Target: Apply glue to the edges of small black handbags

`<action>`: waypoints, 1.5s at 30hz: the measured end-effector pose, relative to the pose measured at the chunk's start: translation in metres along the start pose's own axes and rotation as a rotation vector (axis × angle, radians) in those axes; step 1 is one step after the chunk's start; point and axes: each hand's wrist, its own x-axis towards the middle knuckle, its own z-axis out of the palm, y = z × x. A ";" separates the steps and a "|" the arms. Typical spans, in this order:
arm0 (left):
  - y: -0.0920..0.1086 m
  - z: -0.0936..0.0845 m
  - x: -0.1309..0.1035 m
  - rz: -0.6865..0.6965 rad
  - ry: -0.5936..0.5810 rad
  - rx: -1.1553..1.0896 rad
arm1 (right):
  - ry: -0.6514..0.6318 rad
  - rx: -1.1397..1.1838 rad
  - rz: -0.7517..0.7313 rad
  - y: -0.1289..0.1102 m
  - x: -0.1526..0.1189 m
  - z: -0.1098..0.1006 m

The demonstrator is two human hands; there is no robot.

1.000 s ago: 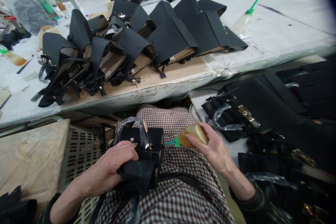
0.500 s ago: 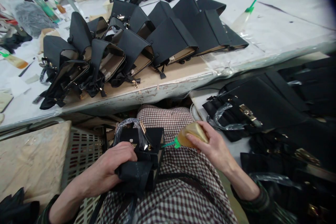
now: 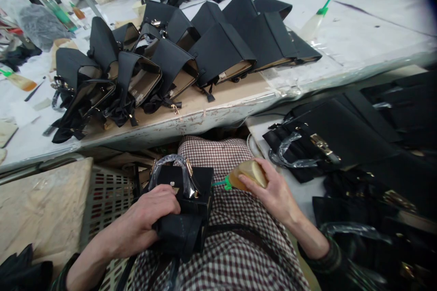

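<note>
A small black handbag (image 3: 200,179) rests on my lap, its curved handle wrapped in clear plastic. My left hand (image 3: 155,213) is closed on the bag's near side, around a folded black flap. In my right hand (image 3: 273,186) is a squeeze bottle (image 3: 247,175) of amber liquid, tilted on its side with its green nozzle pointing left. The thin nozzle tip reaches the bag's right edge; whether it touches cannot be made out. My left fingertips are partly hidden by the bag.
Several black handbags (image 3: 221,52) stand in rows on the table ahead. Another green-tipped bottle (image 3: 314,22) stands behind them. More black bags (image 3: 341,132) are piled at my right. A plastic crate (image 3: 109,200) and a padded board (image 3: 44,204) are at my left. A person's hand shows far off.
The bottle in my right hand has shifted slightly left and up along the bag's edge. My left hand has turned the bag a little, and the folded flap sits slightly differently.
</note>
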 end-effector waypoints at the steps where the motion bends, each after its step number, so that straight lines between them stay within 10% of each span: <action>1: 0.000 0.000 0.000 0.000 0.001 -0.001 | 0.004 0.001 0.002 0.001 0.000 0.000; 45: -0.003 0.000 0.006 0.047 0.031 0.018 | -0.357 0.717 0.346 -0.030 -0.052 -0.016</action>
